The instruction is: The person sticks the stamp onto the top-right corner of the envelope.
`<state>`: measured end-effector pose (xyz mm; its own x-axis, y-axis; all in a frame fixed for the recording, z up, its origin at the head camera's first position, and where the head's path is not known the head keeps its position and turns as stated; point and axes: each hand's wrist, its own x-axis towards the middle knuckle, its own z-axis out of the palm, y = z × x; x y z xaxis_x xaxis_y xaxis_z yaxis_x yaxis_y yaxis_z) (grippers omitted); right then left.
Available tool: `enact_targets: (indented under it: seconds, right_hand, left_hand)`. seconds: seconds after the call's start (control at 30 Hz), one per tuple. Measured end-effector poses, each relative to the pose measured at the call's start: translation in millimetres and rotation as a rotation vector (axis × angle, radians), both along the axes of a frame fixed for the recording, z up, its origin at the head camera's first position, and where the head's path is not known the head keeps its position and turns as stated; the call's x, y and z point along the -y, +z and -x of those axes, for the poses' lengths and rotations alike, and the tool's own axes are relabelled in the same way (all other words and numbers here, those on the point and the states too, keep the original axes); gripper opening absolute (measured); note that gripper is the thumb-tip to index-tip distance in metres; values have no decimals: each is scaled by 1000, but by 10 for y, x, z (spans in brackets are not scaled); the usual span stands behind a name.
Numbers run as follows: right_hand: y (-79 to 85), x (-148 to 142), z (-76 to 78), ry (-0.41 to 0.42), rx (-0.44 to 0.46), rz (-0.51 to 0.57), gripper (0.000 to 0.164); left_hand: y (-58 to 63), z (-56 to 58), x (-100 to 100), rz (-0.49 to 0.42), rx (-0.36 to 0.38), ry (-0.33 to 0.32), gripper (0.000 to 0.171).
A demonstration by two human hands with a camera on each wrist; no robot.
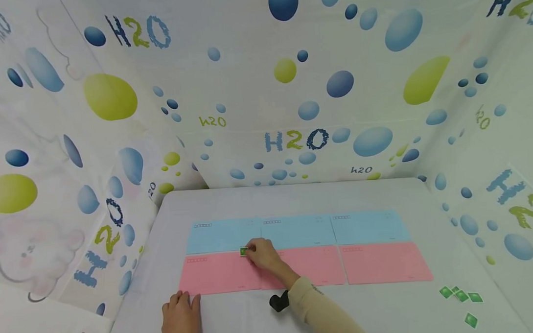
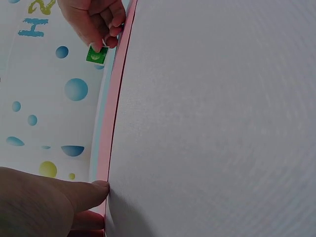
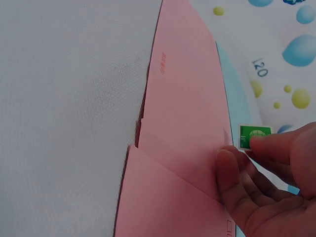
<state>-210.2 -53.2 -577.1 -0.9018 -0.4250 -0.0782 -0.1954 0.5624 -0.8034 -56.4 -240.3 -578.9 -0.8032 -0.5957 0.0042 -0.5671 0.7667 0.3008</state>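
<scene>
Between thumb and fingers, my right hand pinches a small green stamp with a pale edge. In the head view the stamp overlaps the border between the left blue envelope and the left pink envelope. The right wrist view shows the stamp upright, its printed face visible and its lower edge partly behind the thumb. At the lower left corner of that pink envelope rests my left hand, its fingertips right at the paper's edge and holding nothing.
The envelopes lie in two rows of three, with the right blue envelope above the right pink envelope. Several green stamps are scattered at the right. A black object sits beside my right sleeve, partly hidden. Patterned sheets surround the white table.
</scene>
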Motion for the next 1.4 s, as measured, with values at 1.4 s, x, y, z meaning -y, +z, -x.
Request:
enact_targets:
  seconds: [1.4]
  right_hand:
    - [-22,68,-37,6,-50,-57,16]
  left_hand:
    - [-9,-27,7,-8,-42,-11,38]
